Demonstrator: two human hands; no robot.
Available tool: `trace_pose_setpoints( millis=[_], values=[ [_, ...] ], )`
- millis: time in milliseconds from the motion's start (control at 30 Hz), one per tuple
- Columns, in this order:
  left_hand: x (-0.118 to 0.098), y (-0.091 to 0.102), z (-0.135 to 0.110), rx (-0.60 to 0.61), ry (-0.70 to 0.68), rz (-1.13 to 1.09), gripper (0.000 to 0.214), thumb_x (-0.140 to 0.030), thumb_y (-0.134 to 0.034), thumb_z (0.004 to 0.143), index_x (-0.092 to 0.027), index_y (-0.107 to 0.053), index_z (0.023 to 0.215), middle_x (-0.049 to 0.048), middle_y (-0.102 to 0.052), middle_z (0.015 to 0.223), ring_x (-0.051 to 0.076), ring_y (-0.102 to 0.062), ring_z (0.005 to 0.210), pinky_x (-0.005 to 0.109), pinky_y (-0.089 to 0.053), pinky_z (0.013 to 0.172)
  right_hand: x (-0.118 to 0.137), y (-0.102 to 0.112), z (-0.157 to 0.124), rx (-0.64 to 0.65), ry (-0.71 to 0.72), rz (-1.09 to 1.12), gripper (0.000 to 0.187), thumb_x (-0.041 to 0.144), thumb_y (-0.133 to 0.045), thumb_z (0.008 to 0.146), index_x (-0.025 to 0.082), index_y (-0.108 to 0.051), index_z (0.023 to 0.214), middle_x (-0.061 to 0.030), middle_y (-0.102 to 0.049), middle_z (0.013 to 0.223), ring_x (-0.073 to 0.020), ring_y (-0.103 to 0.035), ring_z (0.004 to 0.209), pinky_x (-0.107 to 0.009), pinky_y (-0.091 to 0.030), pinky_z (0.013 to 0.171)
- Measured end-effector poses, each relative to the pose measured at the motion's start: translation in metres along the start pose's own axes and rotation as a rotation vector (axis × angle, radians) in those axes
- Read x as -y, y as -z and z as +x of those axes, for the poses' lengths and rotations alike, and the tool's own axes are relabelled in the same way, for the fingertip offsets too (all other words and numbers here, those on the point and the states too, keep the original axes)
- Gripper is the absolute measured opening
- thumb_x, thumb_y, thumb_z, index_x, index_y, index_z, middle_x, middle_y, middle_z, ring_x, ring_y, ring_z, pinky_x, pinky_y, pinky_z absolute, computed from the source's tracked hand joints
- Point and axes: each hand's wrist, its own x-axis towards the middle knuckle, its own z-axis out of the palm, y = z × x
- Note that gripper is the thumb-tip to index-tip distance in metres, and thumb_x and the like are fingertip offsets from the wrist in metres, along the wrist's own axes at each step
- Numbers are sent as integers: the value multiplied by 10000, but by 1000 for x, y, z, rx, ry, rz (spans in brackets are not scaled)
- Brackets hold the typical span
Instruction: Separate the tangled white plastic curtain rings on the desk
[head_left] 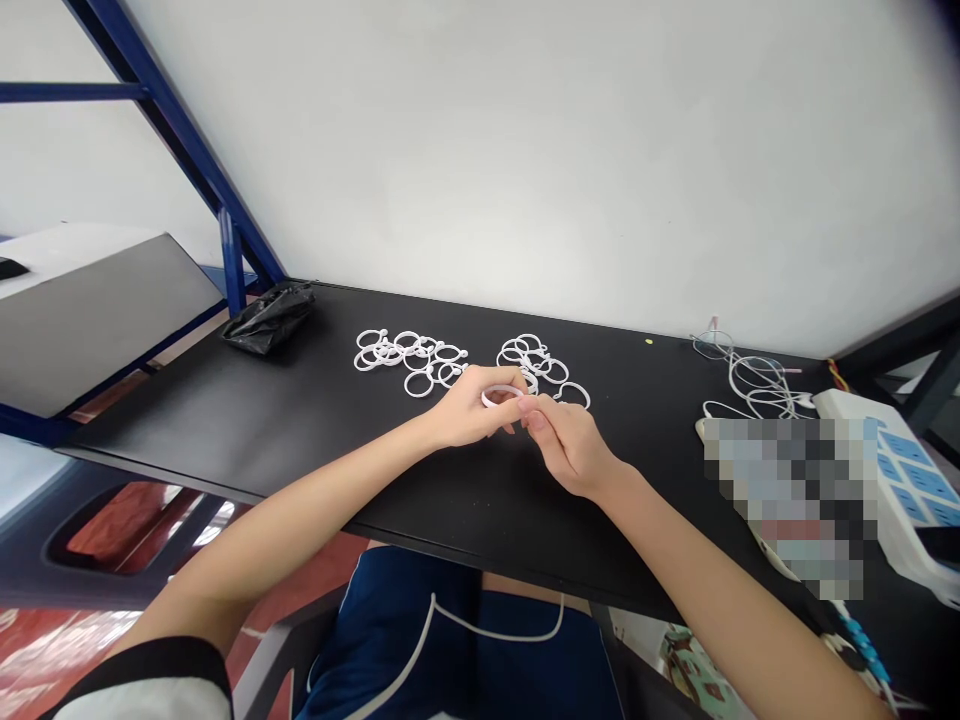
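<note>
My left hand (474, 410) is curled around a white plastic curtain ring (489, 400), held over the black table. My right hand (571, 448) pinches the same ring at its right side, and the fingertips of both hands meet there. The fingers hide that part of the ring. Behind my left hand lies a loose group of similar white rings (417, 371), several overlapping, each with a small knob. A second group of white rings (553, 371) lies just behind my right hand and is partly covered by it.
A crumpled black plastic bag (271, 318) lies at the table's far left. To the right are a tangled white cable (757, 385), a blurred-out flat object (791, 500) and a white power strip (896, 480). The black table (300, 420) meets a white wall at the back.
</note>
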Motion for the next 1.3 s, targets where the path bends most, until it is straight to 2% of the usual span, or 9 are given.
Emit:
trace_pose_setpoints(
  millis=[200, 400, 600, 733, 967, 1300],
  values=[
    [0, -1, -1, -70, -99, 126, 358, -471, -587, 879, -144, -497, 765, -23, -533, 595, 80, -553, 502, 171, -406, 473, -1, 2, 3, 12, 12, -44, 266, 232, -309, 1009, 201, -535, 872, 32, -506, 574, -108, -458, 466, -241, -351, 504],
    [1, -3, -2, -109, -108, 67, 495, -621, -448, 897, -152, -497, 751, -13, -521, 630, 98, -565, 538, 190, -456, 464, 0, 1, 3, 12, 38, -61, 271, 229, -315, 1011, 210, -516, 829, 31, -519, 581, -103, -432, 454, -253, -313, 484],
    [4, -3, -4, -177, -155, 153, 543, -624, -371, 929, -149, -512, 707, -27, -471, 552, 96, -547, 511, 186, -436, 464, 2, 1, 2, 24, 25, -54, 275, 240, -317, 1011, 211, -500, 808, 22, -546, 595, -105, -449, 461, -260, -302, 481],
    [7, -1, -4, -178, -204, 217, 548, -590, -346, 954, -143, -519, 688, -17, -491, 535, 90, -537, 482, 188, -399, 458, 4, 0, 2, 16, 33, -48, 256, 221, -330, 1005, 214, -489, 805, 26, -536, 583, -107, -451, 455, -258, -298, 480],
    [5, -1, -4, -192, -181, 298, 595, -630, -325, 939, -158, -474, 610, -10, -491, 495, 86, -502, 446, 197, -382, 441, 4, -1, 2, 28, 28, -55, 264, 224, -316, 1009, 210, -509, 829, 26, -520, 575, -113, -451, 452, -261, -300, 486],
    [8, 2, -3, -171, -236, 347, 576, -569, -321, 964, -155, -473, 594, -6, -489, 488, 93, -506, 450, 215, -363, 465, 3, -5, 0, 27, 30, -57, 274, 231, -302, 1011, 214, -481, 804, 36, -473, 562, -111, -418, 443, -254, -310, 487]
  ],
)
